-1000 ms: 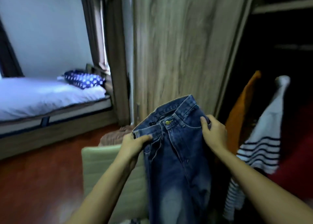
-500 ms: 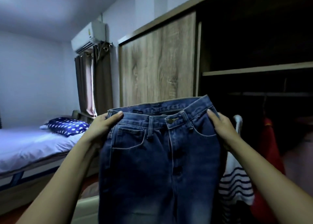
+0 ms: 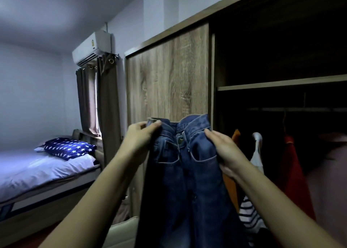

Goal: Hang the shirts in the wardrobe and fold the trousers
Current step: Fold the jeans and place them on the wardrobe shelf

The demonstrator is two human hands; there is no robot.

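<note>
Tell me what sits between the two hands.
Head view: the jeans, their waistband bunched around the button, held between left hand and right hand.

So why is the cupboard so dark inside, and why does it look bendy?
Head view: little light reaches inside the wardrobe, so the hanging shirts sink into shadow; the wide-angle lens curves its top edge; the jeans look fairly sharp.

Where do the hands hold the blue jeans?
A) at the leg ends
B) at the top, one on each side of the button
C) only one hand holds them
B: the left hand and the right hand both grip the jeans near the waistband, with the button between them.
</note>
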